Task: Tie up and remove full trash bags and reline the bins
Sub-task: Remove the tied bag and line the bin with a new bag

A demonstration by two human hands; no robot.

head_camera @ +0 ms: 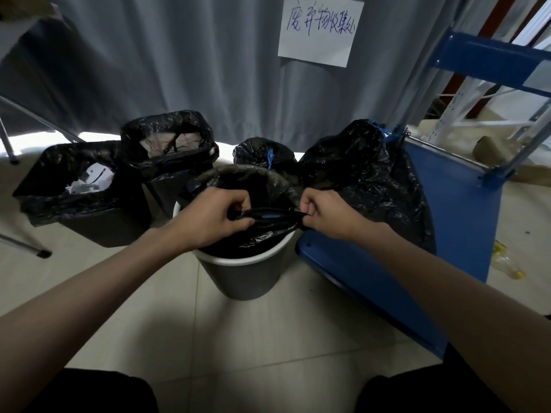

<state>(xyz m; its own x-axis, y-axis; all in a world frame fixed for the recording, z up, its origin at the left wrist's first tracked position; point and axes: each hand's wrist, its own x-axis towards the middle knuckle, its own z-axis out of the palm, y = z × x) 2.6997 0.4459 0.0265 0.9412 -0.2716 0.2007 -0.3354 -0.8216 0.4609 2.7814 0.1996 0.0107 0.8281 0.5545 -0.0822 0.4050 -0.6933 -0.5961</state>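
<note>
Bin check, partway thru. We had two tied bags: one [265, 153] behind the round bin [244, 272], one [366, 186] on the blue cart [447, 210]. Our left hand [213, 217] and right hand [323, 213] each pinched the bunched liner [268, 220] over the round bin, prob. mid-tie or relining. Two square bins [98, 222] [170, 156] at left were lined, nearest w/ paper inside, not yet emptied.
</note>
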